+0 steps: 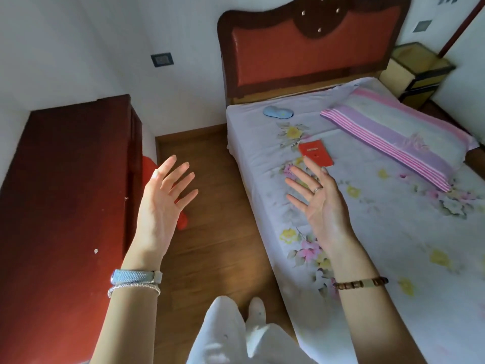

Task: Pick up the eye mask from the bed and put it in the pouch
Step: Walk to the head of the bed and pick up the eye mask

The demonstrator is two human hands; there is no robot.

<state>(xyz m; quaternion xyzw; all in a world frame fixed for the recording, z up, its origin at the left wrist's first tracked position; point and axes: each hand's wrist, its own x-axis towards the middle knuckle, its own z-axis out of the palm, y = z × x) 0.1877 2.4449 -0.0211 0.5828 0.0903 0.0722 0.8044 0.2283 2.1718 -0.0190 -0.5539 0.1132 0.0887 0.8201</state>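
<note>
Both hands [168, 195] spread, empty — eye mask [278, 112] well beyond, near headboard [309, 56].

Bed [393, 232] bears eye mask [278, 112], pillow [399, 135], perhaps pouch [316, 152].

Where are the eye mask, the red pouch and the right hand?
eye mask [278, 112]: head view, middle of the blue mask near the headboard.
red pouch [316, 153]: head view, centre of its flat face.
right hand [319, 199]: head view, open palm, empty.

bare forearms, no sleeves. on the left wrist, a pale blue woven watch band [135, 276] above a silver bangle [133, 289]. on the right hand [319, 199], a thin ring [317, 189]; at its wrist, a brown bead bracelet [360, 282]; white trousers [237, 334] below.
</note>
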